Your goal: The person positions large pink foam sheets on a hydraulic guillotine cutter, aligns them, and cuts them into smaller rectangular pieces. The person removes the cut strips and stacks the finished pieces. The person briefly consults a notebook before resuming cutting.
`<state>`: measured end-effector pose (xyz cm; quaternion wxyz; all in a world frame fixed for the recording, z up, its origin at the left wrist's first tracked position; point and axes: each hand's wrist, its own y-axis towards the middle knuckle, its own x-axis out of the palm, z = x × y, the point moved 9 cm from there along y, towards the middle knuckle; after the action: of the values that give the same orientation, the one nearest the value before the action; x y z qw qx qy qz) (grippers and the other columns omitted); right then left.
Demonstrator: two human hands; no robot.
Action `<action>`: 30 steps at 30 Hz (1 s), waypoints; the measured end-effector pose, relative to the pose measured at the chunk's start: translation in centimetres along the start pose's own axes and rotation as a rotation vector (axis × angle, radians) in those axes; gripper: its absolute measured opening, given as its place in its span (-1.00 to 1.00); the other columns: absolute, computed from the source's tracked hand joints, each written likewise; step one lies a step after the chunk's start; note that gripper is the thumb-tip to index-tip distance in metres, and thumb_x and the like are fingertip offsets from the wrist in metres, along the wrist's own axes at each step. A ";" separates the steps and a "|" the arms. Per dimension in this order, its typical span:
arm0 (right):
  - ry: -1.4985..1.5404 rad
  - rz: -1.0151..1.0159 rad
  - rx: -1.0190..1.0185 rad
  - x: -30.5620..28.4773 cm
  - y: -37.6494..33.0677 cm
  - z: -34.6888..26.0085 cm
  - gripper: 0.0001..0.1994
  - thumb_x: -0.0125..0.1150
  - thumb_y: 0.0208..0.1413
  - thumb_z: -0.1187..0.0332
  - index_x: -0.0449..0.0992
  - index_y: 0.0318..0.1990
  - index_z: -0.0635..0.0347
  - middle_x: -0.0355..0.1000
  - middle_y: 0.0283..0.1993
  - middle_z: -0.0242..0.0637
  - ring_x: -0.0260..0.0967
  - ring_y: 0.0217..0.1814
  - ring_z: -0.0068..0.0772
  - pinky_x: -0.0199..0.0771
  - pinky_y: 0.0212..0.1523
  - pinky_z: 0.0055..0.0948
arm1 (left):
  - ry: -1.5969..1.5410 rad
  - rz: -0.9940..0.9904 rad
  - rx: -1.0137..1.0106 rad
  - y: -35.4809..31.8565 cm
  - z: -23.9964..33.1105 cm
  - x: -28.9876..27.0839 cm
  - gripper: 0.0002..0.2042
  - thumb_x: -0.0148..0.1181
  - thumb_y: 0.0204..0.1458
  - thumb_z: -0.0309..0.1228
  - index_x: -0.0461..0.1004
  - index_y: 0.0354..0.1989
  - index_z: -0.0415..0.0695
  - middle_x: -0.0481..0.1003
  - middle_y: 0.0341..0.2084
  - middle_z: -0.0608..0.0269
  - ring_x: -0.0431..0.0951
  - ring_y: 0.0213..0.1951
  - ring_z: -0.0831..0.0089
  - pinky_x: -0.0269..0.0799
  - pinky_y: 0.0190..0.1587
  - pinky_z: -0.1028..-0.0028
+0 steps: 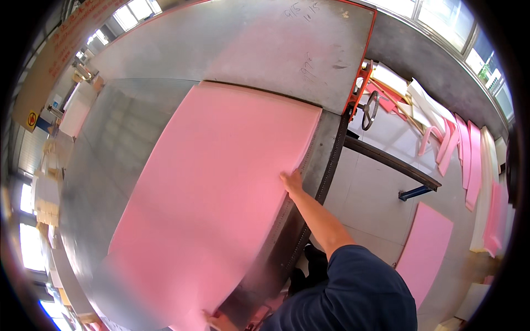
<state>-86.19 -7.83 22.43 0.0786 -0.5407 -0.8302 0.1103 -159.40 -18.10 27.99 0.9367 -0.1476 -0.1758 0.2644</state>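
A large pink foam sheet (215, 176) lies flat on the grey metal table (118, 127). Along its far and right edges a second edge shows, as if another sheet lies beneath. My right hand (293, 181) is at the sheet's right edge, thumb on top and the other fingers mostly hidden at the side. Near the bottom of the view, my left hand (220, 321) pinches the sheet's near edge; only part of it shows. The near left part of the sheet looks blurred.
An upright grey metal panel (287, 44) with a red-edged frame stands behind the sheet. Beside it is a handwheel (370, 110). A dark metal rail (392, 160) juts out to the right. Pink offcuts (444, 138) lie by the wall, and a pink panel (425, 251) on the floor.
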 end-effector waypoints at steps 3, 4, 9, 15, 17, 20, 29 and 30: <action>-0.033 -0.058 0.041 0.9 -0.2 -2.4 -0.45 0.36 0.00 0.35 0.34 0.13 0.43 0.46 0.08 -0.01 0.45 0.11 -0.15 0.46 0.09 -0.21 | 0.037 0.005 0.054 -0.3 1.4 -0.3 -0.49 0.12 0.23 -0.20 0.34 0.21 -0.36 0.47 0.10 -0.04 0.49 0.09 0.03 0.49 0.11 0.16; -0.050 -0.079 0.076 1.3 -0.2 -2.7 -0.43 0.36 0.02 0.36 0.32 0.16 0.43 0.46 0.09 -0.02 0.45 0.12 -0.15 0.47 0.09 -0.21 | 0.047 0.019 0.056 -0.2 0.8 -0.5 -0.49 0.12 0.23 -0.20 0.34 0.21 -0.36 0.47 0.10 -0.05 0.49 0.09 0.03 0.49 0.11 0.15; -0.338 0.079 0.098 -0.6 1.7 2.1 -0.39 0.37 0.03 0.31 0.30 0.18 0.46 0.44 0.13 0.06 0.43 0.18 -0.06 0.44 0.14 -0.20 | 0.108 0.020 0.005 -0.4 -4.5 -0.6 -0.48 0.12 0.23 -0.20 0.34 0.21 -0.37 0.47 0.10 -0.05 0.49 0.09 0.02 0.48 0.11 0.15; -0.242 0.009 0.053 -1.3 4.5 2.2 -0.38 0.36 0.05 0.29 0.28 0.22 0.40 0.42 0.17 0.06 0.41 0.22 -0.07 0.41 0.19 -0.19 | 0.274 -0.061 0.096 0.4 -6.3 -2.1 -0.48 0.12 0.23 -0.20 0.34 0.21 -0.38 0.47 0.09 -0.06 0.49 0.09 0.02 0.48 0.11 0.15; -0.242 0.003 0.012 -1.3 5.3 3.5 -0.39 0.34 0.06 0.30 0.27 0.23 0.37 0.42 0.18 0.05 0.41 0.22 -0.07 0.40 0.20 -0.20 | 0.386 -0.107 0.166 0.7 -6.2 -3.0 -0.48 0.11 0.23 -0.20 0.33 0.20 -0.39 0.47 0.09 -0.06 0.49 0.09 0.02 0.48 0.11 0.15; -0.343 0.056 -0.018 -1.2 4.5 4.7 -0.41 0.33 0.08 0.31 0.28 0.22 0.35 0.44 0.16 0.04 0.42 0.20 -0.08 0.41 0.18 -0.20 | 0.592 -0.141 0.246 1.3 -7.2 -3.5 -0.48 0.07 0.26 -0.20 0.32 0.21 -0.41 0.46 0.10 -0.08 0.48 0.09 0.04 0.46 0.13 0.17; -0.327 0.028 0.079 -2.0 4.5 3.0 -0.43 0.35 0.05 0.25 0.33 0.14 0.41 0.46 0.10 0.04 0.45 0.14 -0.10 0.44 0.12 -0.21 | 0.049 -0.003 -0.038 -1.9 -8.2 3.4 -0.48 0.04 0.29 -0.21 0.25 0.26 -0.39 0.43 0.11 -0.08 0.46 0.10 0.14 0.35 0.22 0.24; -0.291 0.024 0.052 -1.9 4.7 2.9 -0.44 0.35 0.05 0.26 0.34 0.14 0.42 0.47 0.10 0.04 0.46 0.13 -0.10 0.44 0.12 -0.21 | 0.035 -0.045 -0.016 -1.1 -7.5 2.9 -0.47 0.05 0.28 -0.20 0.25 0.27 -0.38 0.42 0.12 -0.08 0.45 0.12 0.14 0.33 0.23 0.23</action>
<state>-81.96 -8.04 18.36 -0.0301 -0.5267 -0.8232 0.2099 -153.52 -18.76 22.39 0.9440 -0.1559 -0.1649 0.2395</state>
